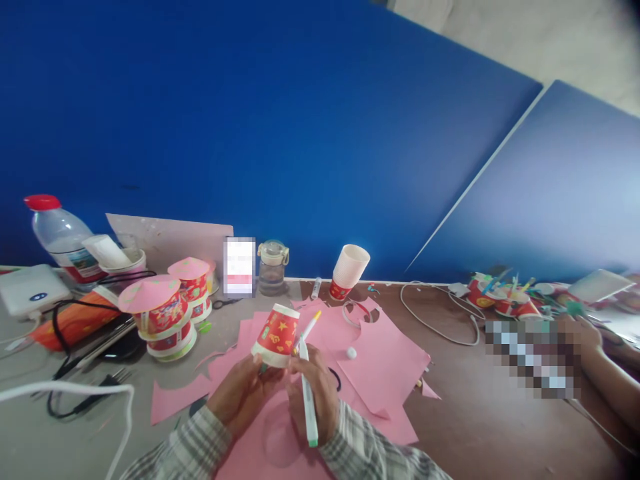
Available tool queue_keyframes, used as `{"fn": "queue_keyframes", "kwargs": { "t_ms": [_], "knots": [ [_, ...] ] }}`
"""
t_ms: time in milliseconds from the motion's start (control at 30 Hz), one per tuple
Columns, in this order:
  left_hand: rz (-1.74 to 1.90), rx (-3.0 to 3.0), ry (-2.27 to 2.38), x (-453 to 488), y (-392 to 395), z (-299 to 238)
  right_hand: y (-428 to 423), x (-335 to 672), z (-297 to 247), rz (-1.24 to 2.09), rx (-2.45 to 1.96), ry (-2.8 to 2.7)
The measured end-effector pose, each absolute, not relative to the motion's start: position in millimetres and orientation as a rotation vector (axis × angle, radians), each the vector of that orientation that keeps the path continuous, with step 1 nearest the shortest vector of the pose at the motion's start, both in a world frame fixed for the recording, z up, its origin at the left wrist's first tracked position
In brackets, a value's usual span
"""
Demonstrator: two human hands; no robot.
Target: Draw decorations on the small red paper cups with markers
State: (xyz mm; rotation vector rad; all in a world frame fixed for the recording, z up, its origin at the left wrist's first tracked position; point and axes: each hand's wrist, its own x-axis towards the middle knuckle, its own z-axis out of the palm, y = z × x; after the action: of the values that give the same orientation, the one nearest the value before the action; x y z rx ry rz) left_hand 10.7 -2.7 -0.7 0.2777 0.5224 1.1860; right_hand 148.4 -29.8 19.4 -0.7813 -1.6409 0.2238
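My left hand (245, 393) is closed around the lower part of a red and white paper cup (279, 335) with gold stars. The cup is tilted, with its narrow end up. Beside it, my right hand (317, 393) grips a white marker (309, 407) with a green end pointing down toward me. The marker's other end comes close to the cup's side; whether it touches, I cannot tell. A white stick with a yellow end (314, 321) shows just above my right fingers; I cannot tell if it is held. Cut pink paper sheets (375, 360) lie under both hands.
Decorated cup stacks with pink cone tops (150, 293) stand left, near a bottle (63, 240) and cables. Behind are a glass jar (272, 270) and stacked paper cups (350, 270). A white ball (351, 353) rests on the paper. At right, another person's arm (613, 373) rests by several cups.
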Motion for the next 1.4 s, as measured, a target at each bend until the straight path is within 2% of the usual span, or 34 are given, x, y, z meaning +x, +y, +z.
{"fn": "queue_keyframes", "kwargs": {
  "t_ms": [133,433,1400],
  "knots": [
    [1.18,0.293,0.5,9.5,-1.2,-2.1,-33.7,154.0,17.9,0.39,-0.822,-1.613],
    [1.198,0.213,0.482,8.7,-0.9,-5.9,-33.5,157.9,27.0,0.494,-0.879,-1.496],
    [1.212,0.224,0.514,10.7,-3.2,1.3,-34.4,153.9,29.8,0.528,-0.817,-1.512]
  ]
}}
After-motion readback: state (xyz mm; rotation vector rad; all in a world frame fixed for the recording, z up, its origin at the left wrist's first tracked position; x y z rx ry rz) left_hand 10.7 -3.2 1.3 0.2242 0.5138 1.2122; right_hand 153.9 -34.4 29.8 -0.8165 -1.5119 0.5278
